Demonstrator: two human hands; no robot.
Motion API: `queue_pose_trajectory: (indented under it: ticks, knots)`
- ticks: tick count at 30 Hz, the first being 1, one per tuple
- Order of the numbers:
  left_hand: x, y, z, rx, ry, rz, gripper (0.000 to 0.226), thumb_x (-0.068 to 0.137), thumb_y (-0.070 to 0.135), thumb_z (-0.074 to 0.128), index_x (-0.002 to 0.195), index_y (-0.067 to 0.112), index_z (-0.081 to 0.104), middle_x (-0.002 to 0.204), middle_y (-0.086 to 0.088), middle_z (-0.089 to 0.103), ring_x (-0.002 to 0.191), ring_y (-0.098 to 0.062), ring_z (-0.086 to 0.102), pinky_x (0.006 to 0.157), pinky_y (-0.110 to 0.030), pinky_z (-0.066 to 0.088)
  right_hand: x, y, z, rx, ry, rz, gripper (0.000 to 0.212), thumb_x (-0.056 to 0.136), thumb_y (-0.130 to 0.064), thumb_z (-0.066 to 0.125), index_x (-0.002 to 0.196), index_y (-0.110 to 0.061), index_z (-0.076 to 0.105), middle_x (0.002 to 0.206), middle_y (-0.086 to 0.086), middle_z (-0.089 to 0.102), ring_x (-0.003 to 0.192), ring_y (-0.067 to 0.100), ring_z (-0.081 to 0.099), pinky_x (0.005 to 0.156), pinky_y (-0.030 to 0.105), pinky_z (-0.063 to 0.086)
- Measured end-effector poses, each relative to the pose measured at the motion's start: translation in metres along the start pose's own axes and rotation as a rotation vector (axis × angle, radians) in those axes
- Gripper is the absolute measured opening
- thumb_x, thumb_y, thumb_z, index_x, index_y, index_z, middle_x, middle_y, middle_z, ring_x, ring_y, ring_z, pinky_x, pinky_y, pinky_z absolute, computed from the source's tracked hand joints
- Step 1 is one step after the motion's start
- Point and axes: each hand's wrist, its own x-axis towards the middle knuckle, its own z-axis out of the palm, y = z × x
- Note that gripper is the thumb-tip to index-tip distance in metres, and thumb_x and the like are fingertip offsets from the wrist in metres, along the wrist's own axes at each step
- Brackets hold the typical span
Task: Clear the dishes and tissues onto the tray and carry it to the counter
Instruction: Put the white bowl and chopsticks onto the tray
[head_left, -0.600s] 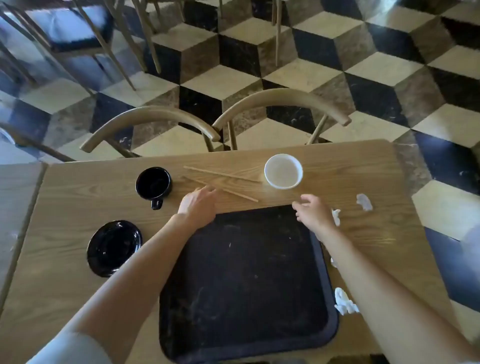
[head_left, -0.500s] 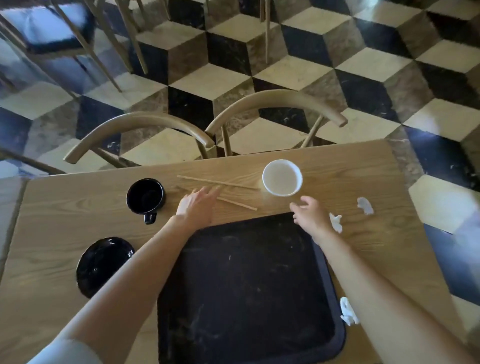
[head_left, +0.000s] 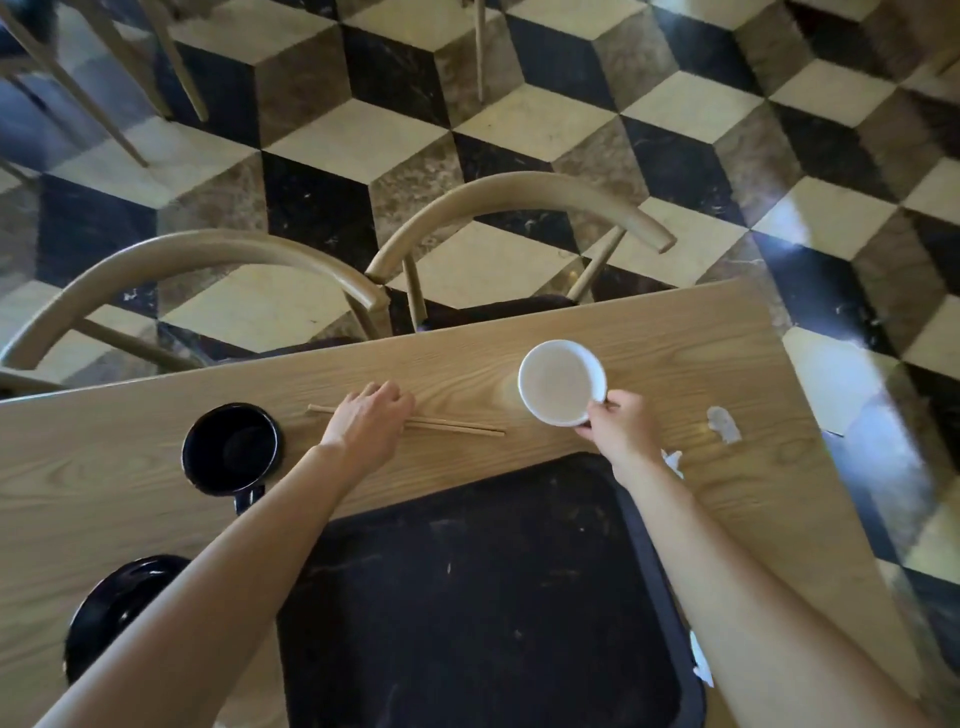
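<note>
A black tray (head_left: 467, 597) lies on the wooden table (head_left: 130, 493) in front of me. Beyond it my right hand (head_left: 618, 431) grips the near rim of a small white bowl (head_left: 561, 382). My left hand (head_left: 369, 421) lies over two wooden chopsticks (head_left: 457, 426), fingers curled onto them. A black mug (head_left: 231, 449) stands left of the chopsticks, and a black plate (head_left: 114, 613) lies nearer me, partly hidden by my left arm. Crumpled white tissues lie at the right: one (head_left: 723, 425) beyond the tray, one (head_left: 674, 462) beside my right wrist, one (head_left: 701, 665) by the tray's right edge.
Two wooden chairs with curved backs (head_left: 519, 197) (head_left: 182, 260) are pushed in at the table's far edge. More chair legs (head_left: 104, 78) stand on the chequered floor (head_left: 675, 130) at the far left. The table's right edge runs diagonally close to the tissues.
My right hand has moved forward from the tray's corner and taken hold of the white bowl. My left hand has slid onto the chopsticks, which now lie together.
</note>
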Motion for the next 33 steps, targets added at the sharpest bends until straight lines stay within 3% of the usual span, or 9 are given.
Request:
queue_pose_trajectory:
  ticks: [7, 12, 16, 20, 24, 27, 30, 33]
  knots:
    - [0.012, 0.003, -0.001, -0.051, -0.121, 0.041, 0.012, 0.094, 0.02, 0.061, 0.104, 0.015, 0.058, 0.108, -0.003, 0.058, 0.108, -0.024, 0.054, 0.086, -0.037, 0.05, 0.004, -0.006, -0.01, 0.084, -0.037, 0.042, 0.004, 0.087, 0.004, 0.059, 0.085, 0.007, 0.057, 0.08, 0.009, 0.061, 0.081, 0.021, 0.068, 0.079, 0.036, 0.061]
    - [0.014, 0.006, -0.003, -0.016, -0.18, 0.027, 0.019, 0.098, 0.021, 0.056, 0.114, 0.012, 0.059, 0.11, -0.006, 0.058, 0.101, -0.027, 0.062, 0.08, -0.037, 0.049, 0.006, 0.0, -0.01, 0.022, 0.029, 0.012, 0.01, 0.081, 0.007, 0.054, 0.085, 0.015, 0.06, 0.085, 0.021, 0.069, 0.08, 0.025, 0.073, 0.067, 0.028, 0.06]
    - [0.01, 0.007, -0.002, 0.051, -0.159, 0.068, 0.022, 0.097, 0.01, 0.054, 0.117, 0.015, 0.06, 0.106, -0.004, 0.058, 0.091, -0.024, 0.064, 0.075, -0.035, 0.054, 0.004, 0.005, -0.01, 0.006, 0.033, -0.005, 0.011, 0.078, 0.008, 0.055, 0.082, 0.017, 0.059, 0.078, 0.02, 0.067, 0.079, 0.028, 0.074, 0.065, 0.028, 0.061]
    - [0.002, 0.017, 0.0, 0.122, -0.16, 0.099, 0.034, 0.093, 0.003, 0.055, 0.125, 0.012, 0.053, 0.114, -0.005, 0.057, 0.098, -0.024, 0.064, 0.078, -0.032, 0.054, -0.002, 0.005, -0.013, -0.008, 0.033, -0.019, 0.011, 0.075, 0.009, 0.054, 0.065, 0.006, 0.052, 0.068, 0.013, 0.062, 0.074, 0.026, 0.073, 0.07, 0.036, 0.063]
    - [-0.011, 0.029, 0.0, 0.117, -0.142, 0.051, 0.039, 0.09, -0.002, 0.053, 0.128, 0.008, 0.049, 0.119, -0.007, 0.054, 0.105, -0.027, 0.062, 0.082, -0.035, 0.054, -0.006, 0.008, -0.023, -0.019, 0.022, -0.012, 0.009, 0.072, 0.008, 0.055, 0.078, 0.014, 0.06, 0.067, 0.012, 0.064, 0.069, 0.025, 0.074, 0.07, 0.041, 0.064]
    - [-0.028, 0.036, -0.003, 0.065, -0.102, 0.024, 0.038, 0.089, -0.004, 0.052, 0.124, 0.009, 0.05, 0.117, -0.006, 0.053, 0.106, -0.027, 0.06, 0.08, -0.037, 0.055, -0.013, 0.008, -0.035, 0.024, -0.002, -0.028, 0.007, 0.072, 0.01, 0.057, 0.076, 0.016, 0.055, 0.07, 0.014, 0.062, 0.081, 0.032, 0.074, 0.071, 0.038, 0.063]
    - [-0.046, 0.046, -0.005, 0.024, -0.069, 0.031, 0.039, 0.086, -0.006, 0.053, 0.121, 0.01, 0.051, 0.116, -0.005, 0.052, 0.106, -0.027, 0.058, 0.078, -0.038, 0.056, -0.028, 0.01, -0.049, 0.077, -0.011, -0.051, 0.009, 0.076, 0.012, 0.057, 0.068, 0.011, 0.054, 0.065, 0.012, 0.058, 0.08, 0.03, 0.073, 0.07, 0.036, 0.063]
    - [-0.066, 0.067, -0.004, 0.05, -0.091, 0.032, 0.033, 0.087, -0.006, 0.052, 0.116, 0.009, 0.051, 0.116, -0.007, 0.052, 0.108, -0.025, 0.055, 0.076, -0.028, 0.047, -0.048, 0.016, -0.063, 0.125, -0.042, -0.059, 0.021, 0.081, 0.014, 0.055, 0.064, 0.002, 0.051, 0.064, 0.01, 0.053, 0.074, 0.026, 0.067, 0.069, 0.033, 0.063]
